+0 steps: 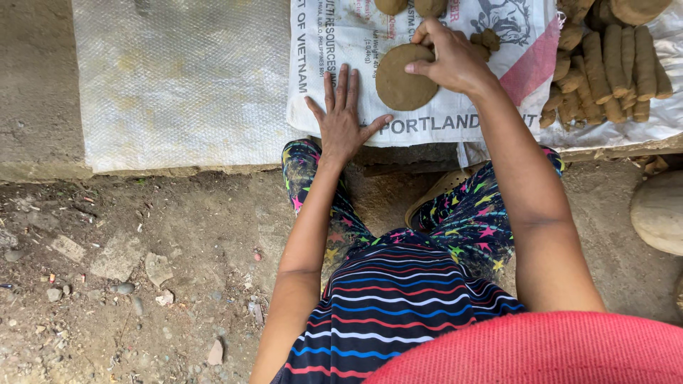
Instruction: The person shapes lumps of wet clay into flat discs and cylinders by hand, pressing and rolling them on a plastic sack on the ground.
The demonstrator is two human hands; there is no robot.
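The person wears a red top point(541, 348), a striped garment point(398, 299) in navy, red, blue and white, and dark star-printed trousers point(462, 220); both arms are bare.

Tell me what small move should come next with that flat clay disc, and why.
Probably press the disc's upper right edge flatter. The right hand pinches the clay disc at that rim, while the left hand lies flat on the printed sack, bracing it.

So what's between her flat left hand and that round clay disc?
Nothing: in the head view only a bare strip of the printed white sack separates the left hand from the clay disc, which the right hand touches.
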